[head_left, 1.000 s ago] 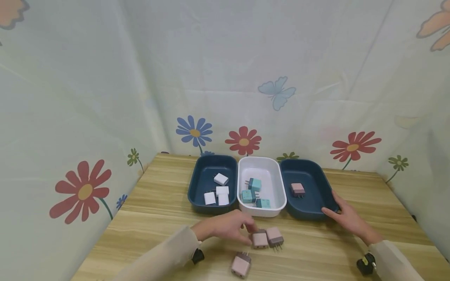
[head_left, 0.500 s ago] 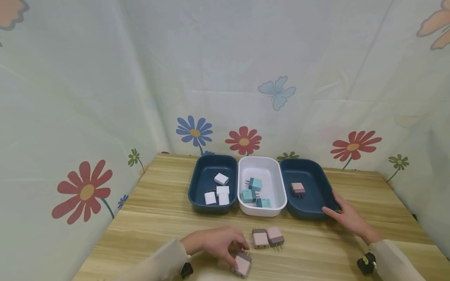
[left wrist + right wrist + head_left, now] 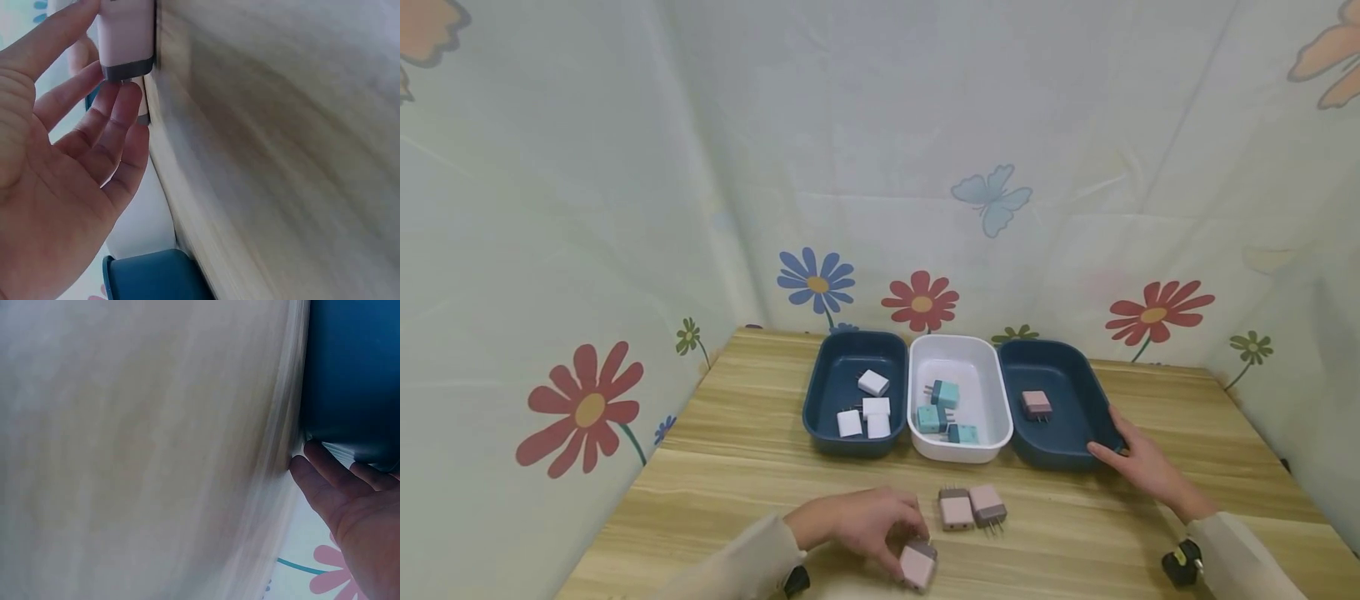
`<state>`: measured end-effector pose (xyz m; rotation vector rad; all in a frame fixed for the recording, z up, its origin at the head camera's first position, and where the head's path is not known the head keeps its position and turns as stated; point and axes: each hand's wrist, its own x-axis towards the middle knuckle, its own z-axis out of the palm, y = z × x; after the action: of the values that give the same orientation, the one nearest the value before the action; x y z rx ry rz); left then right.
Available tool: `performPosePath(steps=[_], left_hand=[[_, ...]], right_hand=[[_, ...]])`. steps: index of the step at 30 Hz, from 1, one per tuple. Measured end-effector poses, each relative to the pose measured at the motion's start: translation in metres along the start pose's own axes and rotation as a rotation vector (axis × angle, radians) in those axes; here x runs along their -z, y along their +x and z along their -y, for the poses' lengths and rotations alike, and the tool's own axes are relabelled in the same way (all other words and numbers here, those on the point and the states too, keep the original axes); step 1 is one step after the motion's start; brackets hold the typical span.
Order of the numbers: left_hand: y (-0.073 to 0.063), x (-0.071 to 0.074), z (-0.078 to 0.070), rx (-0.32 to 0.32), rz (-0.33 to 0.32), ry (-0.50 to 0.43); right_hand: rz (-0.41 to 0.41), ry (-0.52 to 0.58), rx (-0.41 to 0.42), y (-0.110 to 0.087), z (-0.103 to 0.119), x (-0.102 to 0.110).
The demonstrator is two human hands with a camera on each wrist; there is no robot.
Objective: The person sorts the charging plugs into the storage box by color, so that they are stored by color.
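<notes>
My left hand [image 3: 868, 523] pinches a pink charger plug [image 3: 918, 565] near the table's front edge, thumb on its left side. In the left wrist view the same charger plug [image 3: 127, 34] is cut off by the top edge, and the other fingers curve loosely beneath it. Two more pink charger plugs, one [image 3: 956, 510] on the left and one [image 3: 987, 505] on the right, lie side by side on the table. My right hand [image 3: 1150, 468] holds the near right corner of the right blue tray [image 3: 1078, 446], thumb over the rim, fingers outside. One pink plug [image 3: 1036, 404] lies inside that tray.
Left of it stand a white tray [image 3: 958, 452] with three teal charger plugs [image 3: 945, 394] and another blue tray [image 3: 817, 417] with several white ones [image 3: 873, 383]. The trays stand in a row on the wooden table [image 3: 722, 492]. A flowered cloth [image 3: 880, 167] hangs behind.
My left hand has moved from beside the paired pink plugs toward the front, and its fingers have come onto the nearest pink charger plug. My right hand stays at the blue tray.
</notes>
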<state>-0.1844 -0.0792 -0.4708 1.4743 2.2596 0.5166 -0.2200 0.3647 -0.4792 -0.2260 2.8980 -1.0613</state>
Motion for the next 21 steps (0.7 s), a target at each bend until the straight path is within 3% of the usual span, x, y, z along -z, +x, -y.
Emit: performPosePath(steps=[11,16,21], left_hand=[[0.0019,-0.0052,-0.003,0.01,0.021,0.064],[0.0038,-0.005,0.0004,0.011,-0.01,0.066],[0.0042,-0.0002,0.0044,0.061,-0.056,0.053]], right_hand=[[0.0,-0.013,-0.011,0.0008,-0.0031,0.0009],[-0.002,-0.008,-0.005,0.0017,-0.0013,0.0016],[-0.003,-0.001,0.003,0.0009,-0.0005,0.0012]])
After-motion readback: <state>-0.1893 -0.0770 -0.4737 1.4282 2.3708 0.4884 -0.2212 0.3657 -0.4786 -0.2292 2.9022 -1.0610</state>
